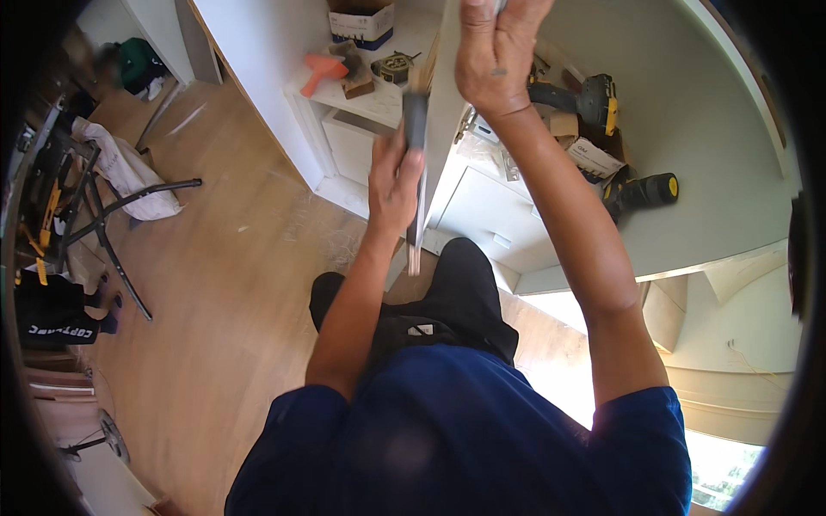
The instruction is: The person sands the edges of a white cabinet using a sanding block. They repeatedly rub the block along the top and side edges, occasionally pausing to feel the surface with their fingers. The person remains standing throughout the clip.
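Note:
My left hand [394,185] is closed around a long, narrow dark piece [416,120] held nearly upright in front of the white cabinet. Wood-coloured parts show at its top and bottom ends; motion blurs it, and its kind cannot be told. My right hand [501,56] is raised at the top of the picture, by the edge of a white upright panel [446,112]. Its fingers are bent around something pale, mostly cut off by the picture's edge. Below my right hand and forearm, a yellow-and-black cordless drill [595,103] lies on the pale surface.
An orange-red tool [323,71], a tape measure [396,66] and a small box [361,24] rest on the left cabinet shelf. Right of my forearm are another cordless tool [641,193] and an open carton [594,157]. A black folding stand [103,211] and white sack [133,172] occupy the left floor.

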### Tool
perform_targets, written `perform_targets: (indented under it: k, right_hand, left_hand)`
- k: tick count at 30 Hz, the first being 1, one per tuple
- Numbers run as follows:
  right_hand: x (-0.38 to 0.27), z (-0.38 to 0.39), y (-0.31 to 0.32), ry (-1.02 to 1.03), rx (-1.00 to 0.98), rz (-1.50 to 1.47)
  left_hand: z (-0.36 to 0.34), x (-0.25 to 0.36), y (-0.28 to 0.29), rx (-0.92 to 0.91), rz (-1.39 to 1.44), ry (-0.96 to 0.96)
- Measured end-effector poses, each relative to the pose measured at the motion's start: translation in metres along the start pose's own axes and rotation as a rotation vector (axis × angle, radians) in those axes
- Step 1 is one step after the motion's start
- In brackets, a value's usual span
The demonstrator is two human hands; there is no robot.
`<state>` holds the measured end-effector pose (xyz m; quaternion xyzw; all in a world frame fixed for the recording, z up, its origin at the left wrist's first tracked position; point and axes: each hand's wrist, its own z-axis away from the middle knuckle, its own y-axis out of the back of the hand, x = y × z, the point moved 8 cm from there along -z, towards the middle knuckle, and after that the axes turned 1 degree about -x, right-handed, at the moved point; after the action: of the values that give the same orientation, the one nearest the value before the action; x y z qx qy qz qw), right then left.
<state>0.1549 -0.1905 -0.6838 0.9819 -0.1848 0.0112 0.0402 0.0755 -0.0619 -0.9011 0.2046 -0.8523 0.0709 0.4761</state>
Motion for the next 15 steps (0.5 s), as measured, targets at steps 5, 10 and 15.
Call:
perform_targets:
  k: [5,10,15]
  right_hand:
    - [-0.005,0.006,-0.01,-0.053,0.017,-0.063]
    - [-0.003,0.003,-0.01,-0.083,0.019,-0.05]
    - [-0.006,-0.001,-0.015,-0.038,0.061,-0.097]
  left_hand:
    - [0.071,-0.073,0.005,0.012,-0.071,0.113]
    - [-0.021,0.047,0.006,0.051,-0.006,-0.11]
    - [0.085,-0.114,-0.004,0.023,-0.085,0.262]
